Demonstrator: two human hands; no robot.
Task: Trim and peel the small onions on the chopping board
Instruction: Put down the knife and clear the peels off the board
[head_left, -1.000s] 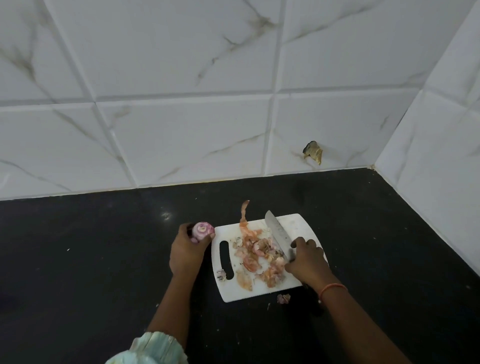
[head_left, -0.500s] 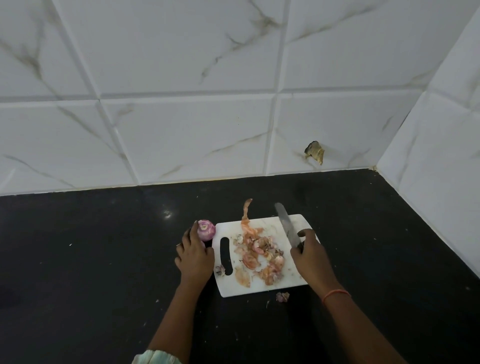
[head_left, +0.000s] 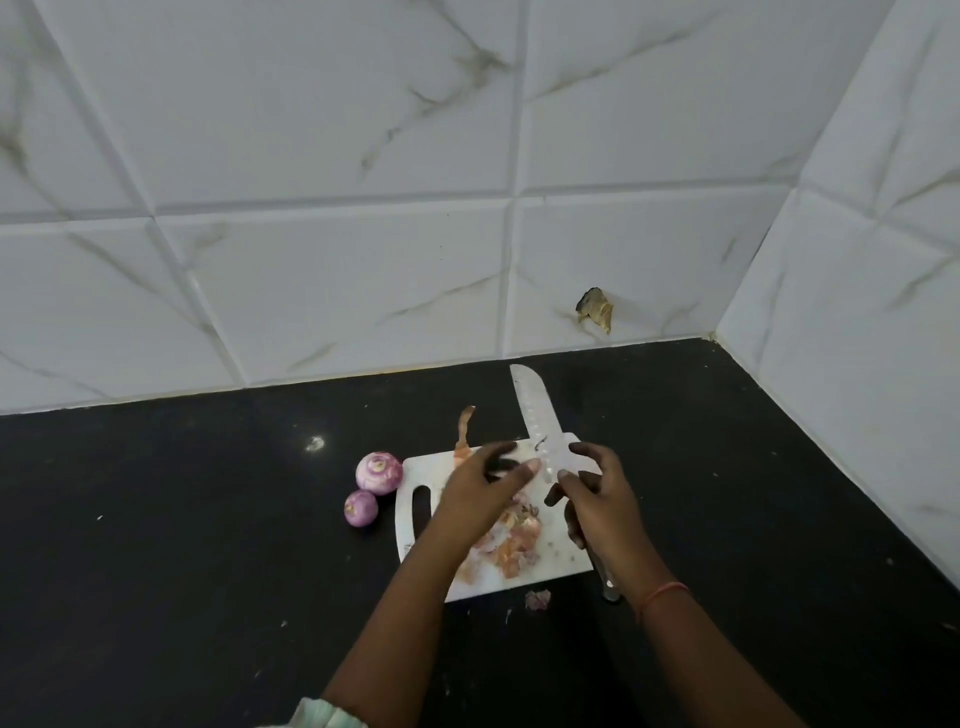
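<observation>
**A:** I'm looking down at a black surface (head_left: 182, 545) in a corner of white marble-look wall tiles (head_left: 332, 270). The white chopping board (head_left: 558, 564) sits a little right of centre.

**B:** Where are the onions?

**A:** Two peeled ones, off the board, on the surface just past its left edge: the larger onion (head_left: 378, 472) at about ten o'clock from the board's middle, the smaller onion (head_left: 360, 508) touching it, nearer me. On the board I see only a heap of skins (head_left: 511, 545); whether an unpeeled onion hides under the hands, I cannot tell.

**B:** And the hands?

**A:** The right hand (head_left: 597, 499) is wrapped round the handle of the knife (head_left: 537, 415), whose blade runs toward twelve o'clock, tip past the board's far edge. The left hand (head_left: 480, 486) holds nothing, fingers spread loosely above the skins, its fingertips close beside the blade (touching or not, I cannot say).

**B:** So the next move?

**A:** My guess: clearing skins. The left hand is nearer; the blade stands at three o'clock from it, so that's the hazard. One stray scrap (head_left: 537, 598) lies off the near edge.
</observation>
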